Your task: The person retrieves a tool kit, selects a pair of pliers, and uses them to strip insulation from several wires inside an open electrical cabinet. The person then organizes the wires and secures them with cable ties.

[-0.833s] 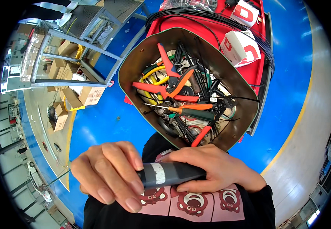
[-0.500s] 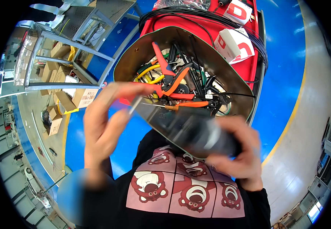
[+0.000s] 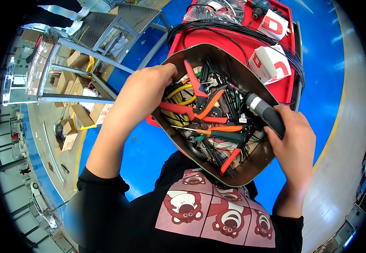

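My right hand [image 3: 294, 139] is closed around a black electric screwdriver [image 3: 269, 116] with a silver-grey band, its tip pointing up-left over the bin's right side. My left hand [image 3: 149, 86] reaches over the left rim of a brown tool bin [image 3: 256, 166]; its fingers are curled in and their tips are hidden, so what they hold, if anything, does not show. Inside the bin lie red-and-orange handled pliers [image 3: 197, 90], a green-and-orange screwdriver [image 3: 223, 135], a yellow cable loop [image 3: 183, 101], a red-handled tool [image 3: 230, 161] and several black hex keys and cable ties.
The bin rests at the front of a red cart [image 3: 216, 37]. On the cart are a coil of black cable [image 3: 237, 27], two white boxes [image 3: 271, 63] and a power drill [image 3: 261, 7]. A metal frame [image 3: 86, 52] and cardboard boxes [image 3: 69, 133] stand to the left.
My left hand has moved from above the bin's left side to its rim, and the thin silver piece at its fingers no longer shows. The electric screwdriver has swung from the bin's front to its right side.
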